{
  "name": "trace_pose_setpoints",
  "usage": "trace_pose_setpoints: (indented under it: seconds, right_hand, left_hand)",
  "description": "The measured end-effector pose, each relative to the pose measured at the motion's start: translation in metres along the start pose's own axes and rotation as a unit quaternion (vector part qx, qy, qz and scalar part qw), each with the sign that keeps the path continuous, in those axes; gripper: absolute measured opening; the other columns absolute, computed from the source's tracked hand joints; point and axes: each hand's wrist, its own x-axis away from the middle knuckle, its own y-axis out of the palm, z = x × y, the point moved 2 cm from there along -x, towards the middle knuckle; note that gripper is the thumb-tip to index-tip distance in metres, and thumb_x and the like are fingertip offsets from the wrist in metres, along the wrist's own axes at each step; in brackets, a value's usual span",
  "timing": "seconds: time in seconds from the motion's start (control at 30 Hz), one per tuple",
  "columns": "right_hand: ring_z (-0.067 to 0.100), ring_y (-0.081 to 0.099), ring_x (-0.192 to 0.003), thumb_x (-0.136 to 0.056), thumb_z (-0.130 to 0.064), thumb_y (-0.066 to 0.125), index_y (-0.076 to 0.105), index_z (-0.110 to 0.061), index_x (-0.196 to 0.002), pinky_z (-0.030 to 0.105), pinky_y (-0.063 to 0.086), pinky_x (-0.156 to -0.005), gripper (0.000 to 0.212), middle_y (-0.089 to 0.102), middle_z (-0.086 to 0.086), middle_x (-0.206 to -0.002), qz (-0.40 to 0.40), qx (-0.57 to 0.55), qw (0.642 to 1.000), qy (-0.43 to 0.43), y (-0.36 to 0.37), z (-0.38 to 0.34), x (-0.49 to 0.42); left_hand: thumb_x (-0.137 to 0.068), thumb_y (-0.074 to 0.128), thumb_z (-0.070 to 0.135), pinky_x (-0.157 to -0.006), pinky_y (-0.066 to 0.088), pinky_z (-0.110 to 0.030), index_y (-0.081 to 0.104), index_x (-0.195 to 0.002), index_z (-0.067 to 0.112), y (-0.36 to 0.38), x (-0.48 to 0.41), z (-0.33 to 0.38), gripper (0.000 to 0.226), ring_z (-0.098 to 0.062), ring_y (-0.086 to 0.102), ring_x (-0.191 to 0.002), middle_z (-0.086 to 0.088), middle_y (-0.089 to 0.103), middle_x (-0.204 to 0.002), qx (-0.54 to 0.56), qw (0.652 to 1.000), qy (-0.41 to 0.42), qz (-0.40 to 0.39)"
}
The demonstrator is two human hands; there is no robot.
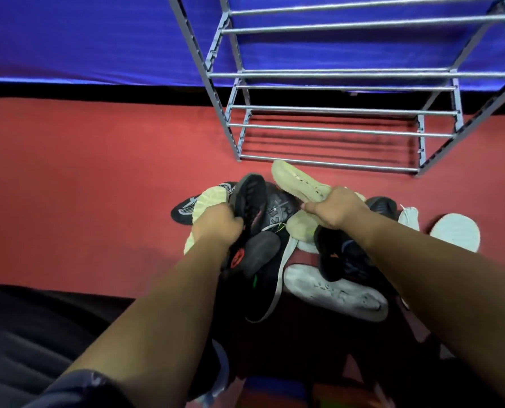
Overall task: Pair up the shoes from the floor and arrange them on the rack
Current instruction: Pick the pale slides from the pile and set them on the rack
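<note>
A heap of shoes lies on the red floor in front of a grey metal rack whose bars hold nothing. My left hand grips a pale yellow-green shoe, sole up, at the heap's left side, pressed against a black shoe. My right hand is closed on the matching pale yellow-green shoe, whose toe points toward the rack's bottom bar. Both forearms reach down over the heap and hide part of it.
Other shoes in the heap: a black sneaker with orange logo, a white-soled shoe sole up, a dark sneaker, white shoes at the right. A blue wall stands behind the rack. Dark cloth lies at the lower left.
</note>
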Motion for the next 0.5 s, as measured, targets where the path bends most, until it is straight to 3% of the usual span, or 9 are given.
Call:
trace_pose_setpoints:
  seconds: [0.1, 0.2, 0.33, 0.43, 0.5]
  right_hand:
    - [0.036, 0.065, -0.104, -0.08, -0.073, 0.069, 0.061, -0.007, -0.126, 0.041, 0.055, -0.086, 0.081, 0.066, 0.013, -0.112, 0.067, 0.06, 0.995, 0.04, -0.005, 0.021, 0.004]
    - [0.042, 0.053, -0.127, -0.081, -0.071, 0.066, 0.049, -0.006, -0.139, 0.049, 0.047, -0.103, 0.089, 0.056, 0.019, -0.136, 0.123, 0.114, 0.983, 0.08, -0.012, 0.045, 0.008]
    - [0.042, 0.048, -0.134, -0.083, -0.066, 0.063, 0.046, -0.003, -0.144, 0.047, 0.042, -0.107, 0.089, 0.052, 0.021, -0.141, 0.102, 0.082, 0.98, 0.148, -0.017, 0.079, 0.01]
    - [0.041, 0.048, -0.131, -0.08, -0.062, 0.066, 0.047, -0.003, -0.143, 0.046, 0.042, -0.107, 0.088, 0.052, 0.021, -0.138, 0.103, 0.11, 0.979, 0.136, -0.017, 0.089, 0.013]
    - [0.041, 0.046, -0.133, -0.08, -0.06, 0.069, 0.047, -0.005, -0.143, 0.046, 0.041, -0.108, 0.086, 0.051, 0.019, -0.14, 0.1, 0.106, 0.981, 0.131, -0.016, 0.09, 0.014]
  left_hand:
    - [-0.092, 0.055, 0.033, -0.08, 0.056, -0.041, 0.063, -0.108, 0.015, 0.011, 0.013, 0.051, 0.026, -0.038, 0.07, -0.098, -0.013, 0.073, -0.103, 0.01, 0.994, 0.088, 0.063]
    - [-0.096, 0.055, 0.029, -0.083, 0.058, -0.043, 0.061, -0.117, 0.012, 0.036, 0.013, 0.091, 0.028, -0.038, 0.068, -0.1, -0.014, 0.073, -0.109, 0.072, 0.991, 0.113, 0.008]
    - [-0.093, 0.064, 0.028, -0.087, 0.058, -0.041, 0.048, -0.141, 0.003, 0.087, 0.012, 0.107, 0.057, -0.037, 0.068, -0.11, -0.018, 0.067, -0.124, 0.108, 0.981, 0.056, -0.15]
    - [-0.094, 0.066, 0.024, -0.089, 0.054, -0.041, 0.036, -0.15, 0.002, 0.11, 0.011, 0.104, 0.068, -0.04, 0.066, -0.117, -0.02, 0.064, -0.13, 0.119, 0.985, 0.044, -0.118]
    - [-0.091, 0.069, 0.024, -0.092, 0.054, -0.041, 0.041, -0.147, 0.002, 0.116, 0.008, 0.105, 0.067, -0.039, 0.065, -0.118, -0.019, 0.064, -0.13, 0.153, 0.982, 0.028, -0.104]
